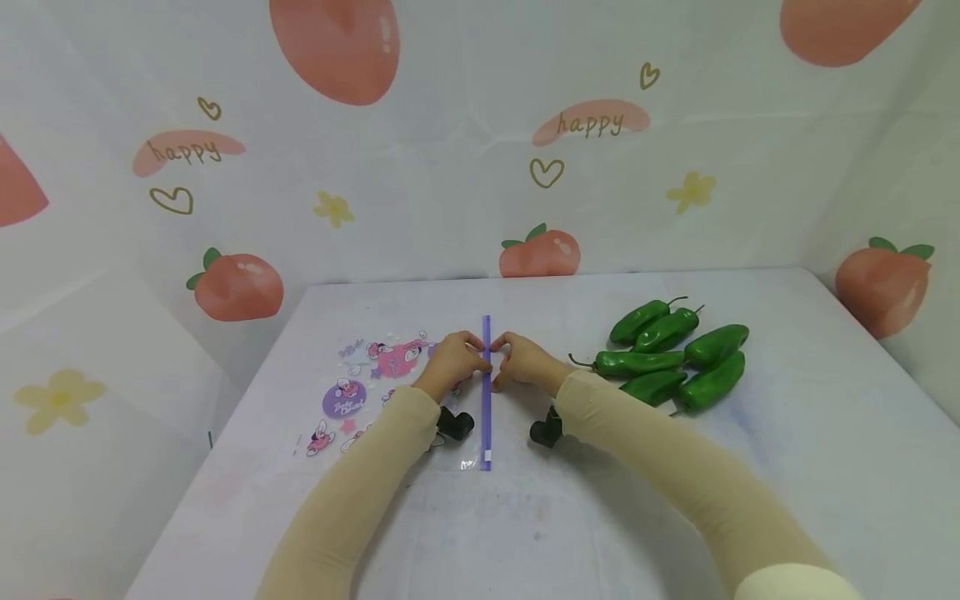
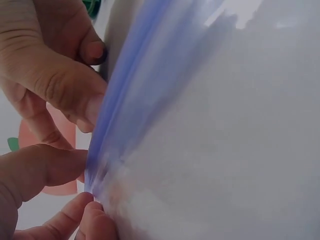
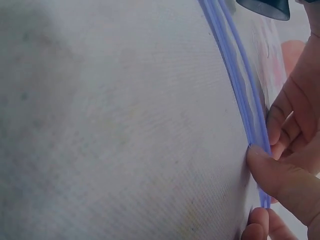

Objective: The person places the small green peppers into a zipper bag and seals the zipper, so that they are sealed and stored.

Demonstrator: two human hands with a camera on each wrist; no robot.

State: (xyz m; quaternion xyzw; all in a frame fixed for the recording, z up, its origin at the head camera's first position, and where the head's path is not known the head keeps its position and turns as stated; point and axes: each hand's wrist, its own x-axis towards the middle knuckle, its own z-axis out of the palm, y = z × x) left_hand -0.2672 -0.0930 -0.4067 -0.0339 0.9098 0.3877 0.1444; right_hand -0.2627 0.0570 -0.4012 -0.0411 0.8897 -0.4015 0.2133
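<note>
A clear zip bag [image 1: 345, 402] printed with pink and purple cartoon pictures lies flat, its purple zip strip [image 1: 486, 425] on the right side. My left hand [image 1: 453, 364] pinches the strip from the bag's side with thumb and fingers. Facing it, my right hand [image 1: 531, 364] pinches the same strip from the right. In the right wrist view the purple strip [image 3: 235, 65] shows as parallel bands with a pale gap between some of them. The left wrist view has thumbs and fingertips at the strip's edge [image 2: 112, 95]; parts of the fingers are hidden behind it.
Several green peppers [image 1: 641, 363] lie grouped to the right of my right hand, partly behind the right sleeve [image 1: 645, 454]. A white slider [image 1: 487, 456] sits near the strip's front end. White cloth with peach prints [image 1: 540, 254] hangs behind the white table [image 1: 540, 533].
</note>
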